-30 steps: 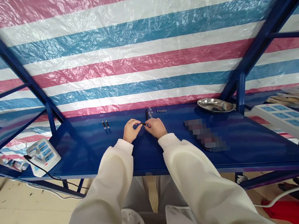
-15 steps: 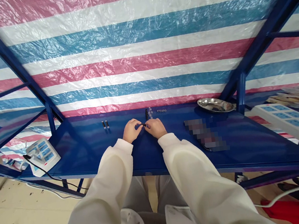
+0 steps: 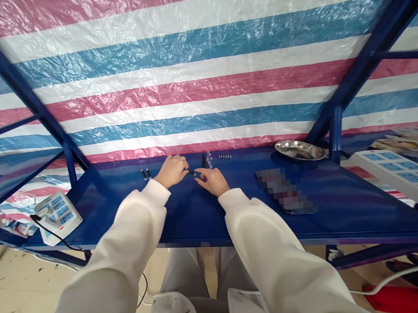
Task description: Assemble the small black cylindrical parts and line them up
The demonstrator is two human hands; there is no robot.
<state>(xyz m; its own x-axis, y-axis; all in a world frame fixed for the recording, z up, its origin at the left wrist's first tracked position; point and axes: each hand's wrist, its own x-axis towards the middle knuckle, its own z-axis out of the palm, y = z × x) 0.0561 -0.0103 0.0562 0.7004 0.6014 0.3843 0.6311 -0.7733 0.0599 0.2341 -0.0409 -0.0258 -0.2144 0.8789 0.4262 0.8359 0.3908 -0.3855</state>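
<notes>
My left hand (image 3: 170, 171) is closed round a small dark cylindrical part (image 3: 191, 171) whose tip pokes out to the right. It hovers over the blue shelf (image 3: 131, 206) just right of two small dark cylinders (image 3: 145, 174) that stand upright. My right hand (image 3: 210, 180) rests on the shelf with fingers curled; whether it holds anything is hidden. Just behind it stand a small black piece and a clear piece (image 3: 207, 160), beside a short row of tiny dark parts (image 3: 225, 157).
A metal dish (image 3: 299, 150) sits at the back right by a blue upright post. A blurred dark object (image 3: 286, 197) lies right of my hands. White power strips lie at the left (image 3: 54, 218) and right (image 3: 405, 178). A striped tarp hangs behind.
My left hand has drawn away from my right and moved back and left with the dark part, toward the two upright cylinders. My right hand stayed near its spot. The view shifted slightly.
</notes>
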